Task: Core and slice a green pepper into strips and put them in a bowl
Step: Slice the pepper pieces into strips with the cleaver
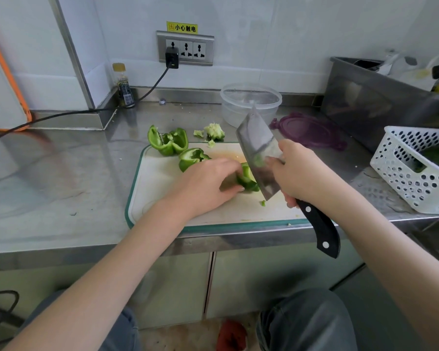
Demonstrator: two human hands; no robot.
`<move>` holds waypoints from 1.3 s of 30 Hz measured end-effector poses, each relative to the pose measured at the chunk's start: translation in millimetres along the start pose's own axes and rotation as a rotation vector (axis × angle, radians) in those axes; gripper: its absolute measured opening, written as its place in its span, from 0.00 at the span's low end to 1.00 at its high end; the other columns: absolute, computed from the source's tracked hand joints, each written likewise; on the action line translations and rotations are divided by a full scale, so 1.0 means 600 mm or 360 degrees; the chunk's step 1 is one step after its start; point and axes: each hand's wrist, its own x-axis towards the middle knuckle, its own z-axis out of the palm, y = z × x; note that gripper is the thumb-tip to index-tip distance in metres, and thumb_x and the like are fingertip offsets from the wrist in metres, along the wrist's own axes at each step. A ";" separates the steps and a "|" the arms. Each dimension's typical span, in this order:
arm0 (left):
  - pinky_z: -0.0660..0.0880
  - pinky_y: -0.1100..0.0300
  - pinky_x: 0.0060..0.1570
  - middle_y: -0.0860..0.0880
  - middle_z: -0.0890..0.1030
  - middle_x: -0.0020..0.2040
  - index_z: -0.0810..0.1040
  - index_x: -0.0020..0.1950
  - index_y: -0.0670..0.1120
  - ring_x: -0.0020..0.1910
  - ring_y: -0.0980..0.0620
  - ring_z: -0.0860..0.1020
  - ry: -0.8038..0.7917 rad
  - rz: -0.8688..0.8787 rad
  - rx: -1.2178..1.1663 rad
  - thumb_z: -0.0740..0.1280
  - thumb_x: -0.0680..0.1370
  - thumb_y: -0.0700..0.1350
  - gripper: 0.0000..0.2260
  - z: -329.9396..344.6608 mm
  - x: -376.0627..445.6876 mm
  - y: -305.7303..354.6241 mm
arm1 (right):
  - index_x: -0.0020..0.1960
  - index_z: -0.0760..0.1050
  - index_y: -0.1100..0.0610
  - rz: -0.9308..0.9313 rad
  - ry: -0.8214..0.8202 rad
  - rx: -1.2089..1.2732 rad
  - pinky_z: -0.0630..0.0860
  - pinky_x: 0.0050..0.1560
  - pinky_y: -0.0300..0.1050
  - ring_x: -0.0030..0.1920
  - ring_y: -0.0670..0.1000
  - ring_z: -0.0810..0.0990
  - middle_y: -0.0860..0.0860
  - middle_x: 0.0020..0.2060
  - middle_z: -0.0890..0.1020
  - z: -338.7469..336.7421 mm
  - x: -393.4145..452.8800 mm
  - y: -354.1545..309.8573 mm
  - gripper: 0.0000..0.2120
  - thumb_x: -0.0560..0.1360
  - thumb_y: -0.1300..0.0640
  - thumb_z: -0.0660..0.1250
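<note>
Right hand (298, 173) grips cleaver (260, 158); left hand (208, 186) pinches pepper piece (246, 179); yellow sign (182, 27) reads 小心触电.

Both forearms are bare from the near edge up to the left hand (203, 184) and the right hand (302, 173), with no sleeves, rings or watch showing. Grey-blue trousers (307, 323) cover both knees, near left and near right.
</note>
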 end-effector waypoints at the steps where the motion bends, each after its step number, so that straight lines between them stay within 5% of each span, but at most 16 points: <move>1: 0.77 0.52 0.46 0.53 0.81 0.50 0.78 0.54 0.50 0.49 0.50 0.78 -0.0008 0.0003 0.0011 0.71 0.73 0.46 0.10 0.001 0.000 0.000 | 0.38 0.59 0.54 -0.0003 0.0002 -0.0008 0.68 0.18 0.38 0.10 0.46 0.68 0.55 0.27 0.72 0.000 -0.001 -0.001 0.14 0.81 0.53 0.54; 7: 0.75 0.51 0.49 0.52 0.79 0.51 0.80 0.53 0.48 0.51 0.50 0.77 -0.0076 0.0038 0.0033 0.69 0.74 0.47 0.08 0.005 0.004 -0.005 | 0.36 0.58 0.53 -0.0013 0.0031 -0.0125 0.68 0.18 0.38 0.12 0.47 0.69 0.55 0.33 0.73 0.003 -0.004 -0.007 0.15 0.81 0.53 0.55; 11: 0.75 0.50 0.48 0.51 0.79 0.50 0.80 0.51 0.48 0.49 0.50 0.77 -0.0080 0.0027 -0.0017 0.70 0.74 0.47 0.07 0.009 0.005 -0.008 | 0.48 0.64 0.57 0.0038 0.0016 -0.0153 0.68 0.16 0.38 0.18 0.52 0.73 0.58 0.42 0.76 0.009 -0.006 -0.013 0.08 0.81 0.53 0.56; 16: 0.75 0.50 0.47 0.50 0.79 0.48 0.80 0.50 0.48 0.48 0.49 0.77 -0.0092 0.0024 -0.0049 0.69 0.75 0.47 0.06 0.012 0.005 -0.009 | 0.47 0.62 0.56 0.0034 0.0016 -0.0279 0.67 0.19 0.40 0.21 0.52 0.75 0.48 0.36 0.68 0.016 -0.007 -0.017 0.05 0.81 0.57 0.56; 25: 0.74 0.51 0.48 0.50 0.79 0.48 0.80 0.50 0.46 0.48 0.49 0.77 -0.0076 0.0011 -0.0058 0.69 0.75 0.46 0.06 0.012 0.008 -0.005 | 0.49 0.63 0.59 0.0008 0.0042 -0.0326 0.75 0.28 0.49 0.30 0.58 0.77 0.54 0.35 0.69 0.032 0.007 -0.018 0.03 0.79 0.63 0.58; 35: 0.73 0.55 0.48 0.49 0.79 0.46 0.80 0.50 0.45 0.47 0.50 0.77 -0.0046 0.0020 -0.0107 0.70 0.74 0.45 0.06 0.009 0.010 0.000 | 0.60 0.64 0.62 0.0101 -0.0121 -0.0428 0.72 0.23 0.47 0.26 0.55 0.75 0.55 0.31 0.71 0.038 0.035 -0.016 0.12 0.78 0.63 0.61; 39: 0.73 0.55 0.50 0.48 0.80 0.49 0.81 0.51 0.45 0.49 0.50 0.77 -0.0084 -0.0033 -0.0036 0.71 0.74 0.46 0.08 0.008 0.006 -0.002 | 0.58 0.67 0.63 0.0062 -0.0138 -0.0509 0.62 0.18 0.39 0.24 0.52 0.73 0.54 0.30 0.71 0.041 0.052 -0.025 0.09 0.78 0.64 0.58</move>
